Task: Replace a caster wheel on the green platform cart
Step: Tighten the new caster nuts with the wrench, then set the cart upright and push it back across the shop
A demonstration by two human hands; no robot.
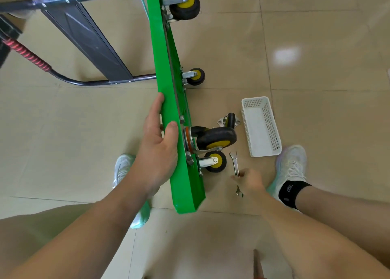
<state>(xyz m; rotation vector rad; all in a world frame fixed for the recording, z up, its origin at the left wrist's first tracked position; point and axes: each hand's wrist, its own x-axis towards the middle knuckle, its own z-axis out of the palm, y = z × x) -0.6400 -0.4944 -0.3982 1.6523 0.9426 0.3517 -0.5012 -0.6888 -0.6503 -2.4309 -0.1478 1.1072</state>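
The green platform cart (pixel 166 72) stands tipped on its long edge, its underside facing right. My left hand (pixel 157 150) grips its upper edge, thumb hooked over the rim. Right beside that hand a black and yellow caster (pixel 215 139) sits on the underside, and a second caster (pixel 215 161) is just below it. Two more casters (pixel 185 6) are mounted further along. A loose caster (pixel 230 120) with its mounting plate lies on the floor. My right hand (pixel 250 182), blurred, is down at the floor with its fingers around the shaft of a silver wrench (pixel 234 161).
A white perforated basket (pixel 261 129) lies on the tiled floor right of the loose caster. The cart's black folded handle (pixel 88 40) with a red grip extends left. My feet in white shoes (pixel 292 165) stand on either side of the cart's near end.
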